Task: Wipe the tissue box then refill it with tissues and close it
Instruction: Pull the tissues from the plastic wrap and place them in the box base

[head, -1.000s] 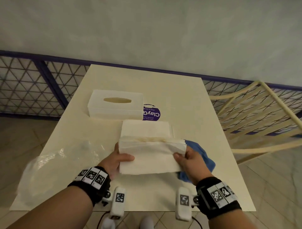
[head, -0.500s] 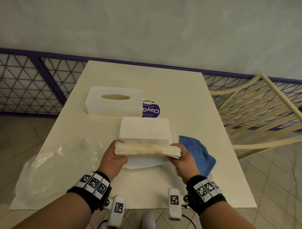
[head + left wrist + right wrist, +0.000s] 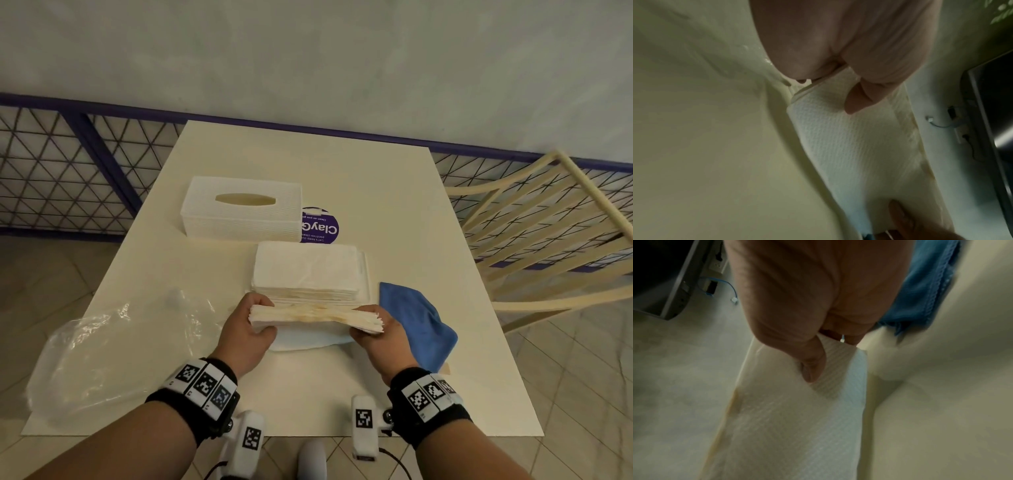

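Observation:
A white tissue box cover (image 3: 241,209) with an oval slot stands at the table's far left. In front of it a stack of white tissues (image 3: 308,274) sits on the box's flat base. My left hand (image 3: 255,323) grips the left end of a smaller bundle of tissues (image 3: 315,317), held on edge just above the table; its thumb presses the bundle's face (image 3: 859,146). My right hand (image 3: 371,329) grips the right end, thumb pressed into the bundle (image 3: 797,426). A blue cloth (image 3: 416,323) lies to the right, also seen as the blue cloth (image 3: 925,280).
A crumpled clear plastic bag (image 3: 113,353) lies on the cream table (image 3: 308,161) at the near left. A purple round sticker (image 3: 320,224) shows beside the box cover. A cream slatted chair (image 3: 548,233) stands to the right. A purple mesh fence (image 3: 61,171) runs behind.
Both hands have turned the held bundle from lying flat-faced toward me to standing on edge, and drawn it slightly nearer. The stack on the base is now uncovered.

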A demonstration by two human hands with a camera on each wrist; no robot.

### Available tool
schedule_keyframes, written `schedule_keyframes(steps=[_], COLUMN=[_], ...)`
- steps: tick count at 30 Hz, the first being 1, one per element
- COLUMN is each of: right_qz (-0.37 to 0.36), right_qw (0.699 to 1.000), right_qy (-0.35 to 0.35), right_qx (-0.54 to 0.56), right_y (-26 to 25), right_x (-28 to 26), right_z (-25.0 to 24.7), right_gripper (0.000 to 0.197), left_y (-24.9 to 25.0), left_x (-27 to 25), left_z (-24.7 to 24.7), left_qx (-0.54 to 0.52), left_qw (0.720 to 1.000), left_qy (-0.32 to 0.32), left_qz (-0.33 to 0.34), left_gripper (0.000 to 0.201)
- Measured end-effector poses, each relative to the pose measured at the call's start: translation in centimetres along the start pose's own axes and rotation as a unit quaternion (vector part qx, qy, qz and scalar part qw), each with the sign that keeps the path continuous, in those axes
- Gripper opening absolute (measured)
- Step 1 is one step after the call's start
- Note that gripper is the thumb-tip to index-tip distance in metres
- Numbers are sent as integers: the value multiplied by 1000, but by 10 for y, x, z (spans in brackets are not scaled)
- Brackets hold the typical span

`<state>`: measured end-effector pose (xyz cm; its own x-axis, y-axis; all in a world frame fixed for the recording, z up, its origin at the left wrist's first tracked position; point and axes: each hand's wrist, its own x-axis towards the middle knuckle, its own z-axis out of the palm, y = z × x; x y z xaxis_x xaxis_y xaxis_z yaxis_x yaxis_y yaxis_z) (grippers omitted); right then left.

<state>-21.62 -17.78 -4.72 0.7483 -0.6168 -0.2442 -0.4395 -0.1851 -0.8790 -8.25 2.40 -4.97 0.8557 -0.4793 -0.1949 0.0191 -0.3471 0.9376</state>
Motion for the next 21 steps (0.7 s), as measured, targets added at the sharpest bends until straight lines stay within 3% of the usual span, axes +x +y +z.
schedule_keyframes(steps=[4, 10, 15, 18, 21], right_qz=[31, 15, 27, 37, 83], right_qw=[999, 1000, 991, 992, 992], right_qy=[6, 0, 27, 42, 26], right_qx=[32, 1, 129, 114, 90], right_y=[6, -11, -51, -75, -88], right_x=[1, 8, 39, 68, 92], right_z=[-2, -11, -20, -21, -17], right_gripper=[29, 14, 31, 44, 56], left_y=[-7, 13, 52, 62, 67], left_x=[4, 13, 52, 80, 99], left_z=[-4, -6, -15, -20, -23], left_qx=[48, 33, -9, -43, 5], left_qw=[998, 998, 999, 997, 997], left_qy=[-29, -39, -5, -9, -3], left_qz=[-8, -32, -34, -65, -76], left_gripper=[47, 29, 48, 71, 79])
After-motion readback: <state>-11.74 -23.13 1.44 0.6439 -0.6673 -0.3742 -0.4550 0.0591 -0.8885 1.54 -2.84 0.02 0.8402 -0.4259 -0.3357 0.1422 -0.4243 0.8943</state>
